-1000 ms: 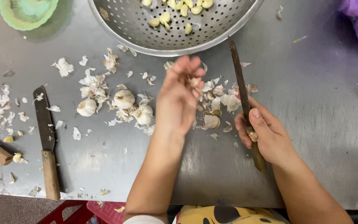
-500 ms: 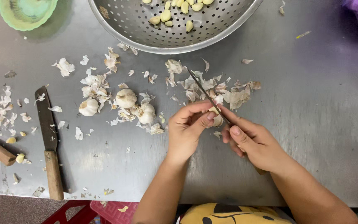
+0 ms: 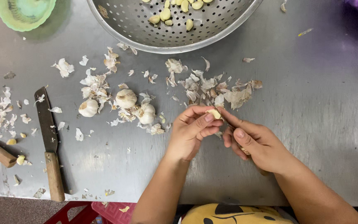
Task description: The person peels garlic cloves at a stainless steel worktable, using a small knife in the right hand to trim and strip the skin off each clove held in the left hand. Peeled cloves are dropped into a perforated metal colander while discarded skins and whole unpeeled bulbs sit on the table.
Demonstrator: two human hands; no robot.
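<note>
Garlic clove [image 3: 214,113] is pinched between left hand [image 3: 193,130] and right hand [image 3: 253,143] fingertips; colander [image 3: 137,29] at twelve o'clock.

Left hand [image 3: 193,130]: fingers pinch a garlic clove [image 3: 214,113] from the left.
Right hand [image 3: 255,143]: forefinger and thumb meet the same clove from the right.
Garlic bulbs [image 3: 126,98]: three whole ones lie left of the hands among papery skins [image 3: 212,87].
Colander [image 3: 146,29]: metal, at the desk's [image 3: 320,103] far edge, peeled cloves inside.
Knife [image 3: 48,141]: wooden-handled, lying well left.
Green bowl [image 3: 25,12]: far-left corner.
</note>
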